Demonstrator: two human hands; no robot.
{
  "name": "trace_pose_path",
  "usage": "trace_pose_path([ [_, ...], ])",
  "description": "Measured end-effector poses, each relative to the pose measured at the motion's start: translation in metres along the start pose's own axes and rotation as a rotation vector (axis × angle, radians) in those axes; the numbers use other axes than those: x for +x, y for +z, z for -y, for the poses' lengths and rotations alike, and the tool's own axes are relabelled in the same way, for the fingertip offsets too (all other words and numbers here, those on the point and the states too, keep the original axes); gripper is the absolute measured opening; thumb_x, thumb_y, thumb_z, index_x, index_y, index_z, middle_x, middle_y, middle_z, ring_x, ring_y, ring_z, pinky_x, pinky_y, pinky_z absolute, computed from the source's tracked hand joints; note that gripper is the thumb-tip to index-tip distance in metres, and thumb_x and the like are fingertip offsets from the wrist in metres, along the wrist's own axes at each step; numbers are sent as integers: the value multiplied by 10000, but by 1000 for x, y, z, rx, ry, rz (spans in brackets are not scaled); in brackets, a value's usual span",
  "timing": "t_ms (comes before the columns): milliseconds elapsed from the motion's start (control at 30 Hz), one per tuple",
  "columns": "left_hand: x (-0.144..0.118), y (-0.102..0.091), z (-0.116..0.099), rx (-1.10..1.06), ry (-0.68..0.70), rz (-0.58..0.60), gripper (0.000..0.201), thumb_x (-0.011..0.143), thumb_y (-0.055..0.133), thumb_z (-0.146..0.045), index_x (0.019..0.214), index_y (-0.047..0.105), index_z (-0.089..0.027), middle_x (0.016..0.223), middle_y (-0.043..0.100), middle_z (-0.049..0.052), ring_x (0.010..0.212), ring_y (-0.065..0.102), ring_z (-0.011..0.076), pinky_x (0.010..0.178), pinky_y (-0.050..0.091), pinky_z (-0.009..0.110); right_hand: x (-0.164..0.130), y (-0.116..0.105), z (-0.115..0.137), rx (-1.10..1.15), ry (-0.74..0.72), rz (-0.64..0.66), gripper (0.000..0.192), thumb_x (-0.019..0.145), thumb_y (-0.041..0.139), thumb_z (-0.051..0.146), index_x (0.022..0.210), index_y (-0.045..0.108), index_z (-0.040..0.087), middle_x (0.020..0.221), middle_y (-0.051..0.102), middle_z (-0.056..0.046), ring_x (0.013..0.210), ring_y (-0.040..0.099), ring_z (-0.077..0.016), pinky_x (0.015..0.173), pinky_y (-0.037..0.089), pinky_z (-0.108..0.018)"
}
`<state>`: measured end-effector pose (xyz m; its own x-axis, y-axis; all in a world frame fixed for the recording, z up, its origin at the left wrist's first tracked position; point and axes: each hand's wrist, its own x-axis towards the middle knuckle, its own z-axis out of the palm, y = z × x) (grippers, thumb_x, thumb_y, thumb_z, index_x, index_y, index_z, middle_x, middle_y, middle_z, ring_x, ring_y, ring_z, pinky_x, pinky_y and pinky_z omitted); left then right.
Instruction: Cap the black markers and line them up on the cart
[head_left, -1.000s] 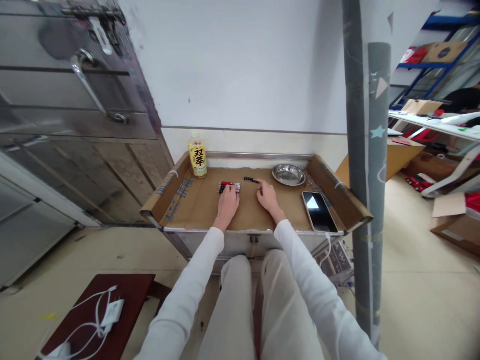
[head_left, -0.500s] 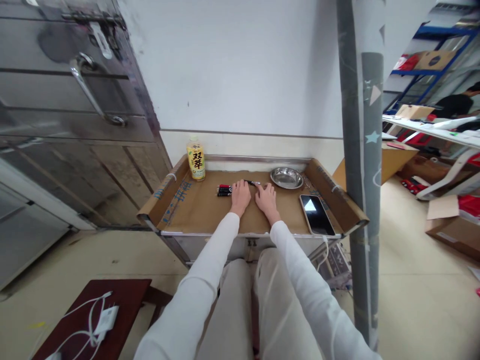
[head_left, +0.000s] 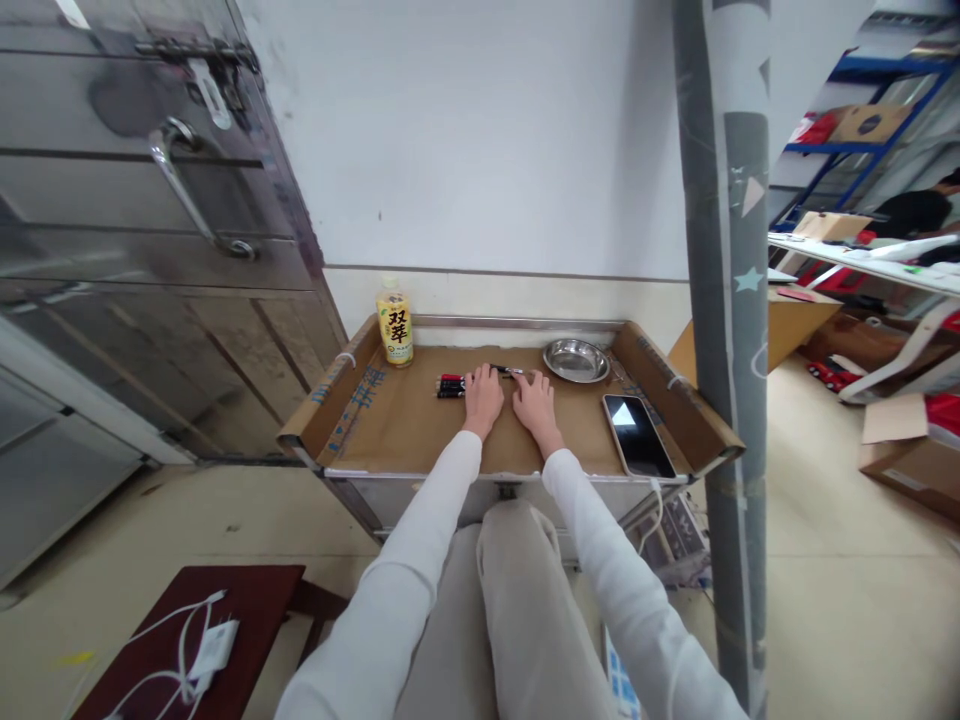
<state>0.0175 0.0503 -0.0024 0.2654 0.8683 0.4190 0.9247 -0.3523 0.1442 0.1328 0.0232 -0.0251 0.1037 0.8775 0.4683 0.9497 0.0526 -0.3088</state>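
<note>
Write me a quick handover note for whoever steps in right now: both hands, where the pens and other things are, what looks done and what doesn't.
Left hand: palm down on the cardboard tray, fingertips at the single pen; grip not clear.
Right hand: flat beside it, fingers at the same pen's right end; grip not clear.
Pen bundle: lies just left of the left hand, untouched.
Metal bowl: right rear, looks empty.
Phone: right front, screen up.
Bottle: upright, left rear corner.
Done: one pen lies apart from the bundle.
Left: the bundle is not taken apart, nothing is in the bowl.
</note>
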Motion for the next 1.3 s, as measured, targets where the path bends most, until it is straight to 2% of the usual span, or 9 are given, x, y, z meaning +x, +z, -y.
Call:
trace_pose_path([
  [167, -4, -3, -2, 4, -27, -33, 336, 901, 345, -90, 1142, 579, -90, 1192, 583, 199, 1092, 530, 300, 922, 388, 433, 2, -1, -1, 16, 45, 4, 234, 894, 386, 145, 1039, 569, 131, 1100, 536, -191, 1022, 484, -300, 862, 420, -439],
  [333, -7, -3, -2, 18, -53, -25, 349, 915, 321, -85, 1135, 592, -108, 1211, 576, 193, 1089, 523, 305, 916, 400, 442, 1, 2, -2, -15, 2, -17, 284, 886, 402, 133, 1117, 566, 150, 1133, 544, -171, 1021, 486, -286, 856, 410, -410],
  [500, -8, -3, -1, 40, -27, -15, 336, 955, 306, -132, 1094, 611, -111, 1164, 582, 188, 1072, 519, 309, 900, 408, 431, 1, 6, -4, -30, 10, -19, 232, 902, 420, 157, 1024, 617, 146, 1037, 573, -156, 970, 492, -275, 835, 407, -394],
  [733, -14, -6, -1, 27, -3, 22, 294, 974, 336, -166, 1065, 614, -142, 1151, 580, 161, 1074, 516, 288, 929, 397, 420, 3, 4, -5, -30, -72, 3, 235, 946, 427, 193, 999, 651, 151, 1008, 588, -137, 926, 502, -251, 818, 396, -360],
  [1033, -18, -11, -2, 33, -21, 21, 273, 980, 353, -196, 1074, 602, -132, 1125, 593, 157, 1050, 529, 289, 904, 395, 414, 3, -3, -2, -21, -23, 28, 215, 962, 444, 183, 1033, 645, 149, 1016, 634, -130, 934, 523, -243, 827, 364, -345],
  [1300, -15, -3, 1, -55, 109, 37, 182, 967, 396, -142, 1003, 574, -160, 1024, 667, 103, 1002, 584, 242, 932, 385, 394, 1, -9, 1, -44, -87, 85, 253, 973, 422, 169, 1084, 648, 160, 1054, 673, -112, 989, 534, -243, 823, 336, -332],
])
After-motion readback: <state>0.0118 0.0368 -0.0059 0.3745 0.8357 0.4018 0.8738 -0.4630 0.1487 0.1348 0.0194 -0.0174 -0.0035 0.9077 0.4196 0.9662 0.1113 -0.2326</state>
